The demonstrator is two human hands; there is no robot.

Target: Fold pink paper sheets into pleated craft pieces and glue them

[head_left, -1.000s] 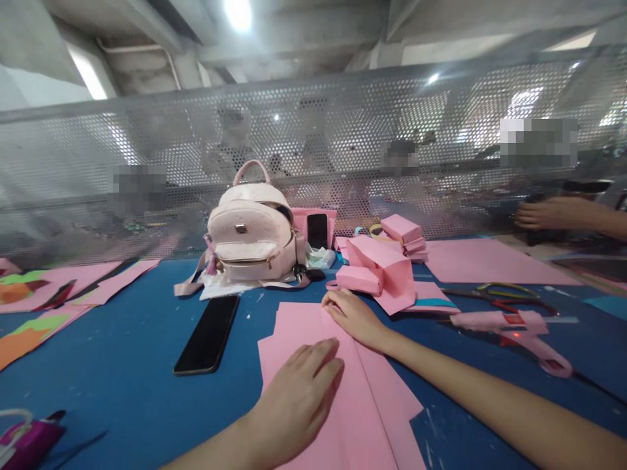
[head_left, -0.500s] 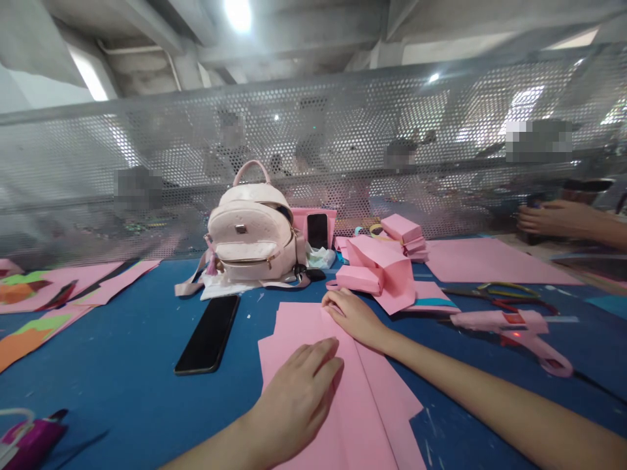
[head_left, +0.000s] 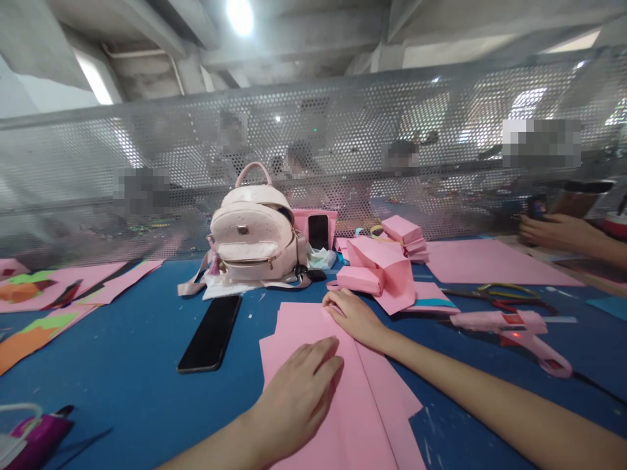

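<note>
Pink paper (head_left: 360, 385) lies in front of me in overlapping sheets, with a long straight fold or edge running down its right part. My left hand (head_left: 298, 398) rests flat on it, fingers stretched forward and slightly apart, with nothing held. Farther up, my right hand (head_left: 350, 316) has its fingers bent together and pinches the paper near its far edge; the fingertips are partly hidden. Just beyond that hand are a folded pink paper box (head_left: 361, 279) and a bent pink sheet (head_left: 392, 277).
A pink glue gun (head_left: 514, 323) with a red light and scissors (head_left: 509, 292) lie at right. A black phone (head_left: 209, 334) and a pale backpack (head_left: 252, 235) are left of centre. A mesh screen (head_left: 343, 130) stands behind. A co-worker's hand (head_left: 563, 232) is far right.
Both my hands stay in place on the pink paper. The view has shifted very slightly. At far right, the co-worker's hand and the dark object by it have moved a little.
</note>
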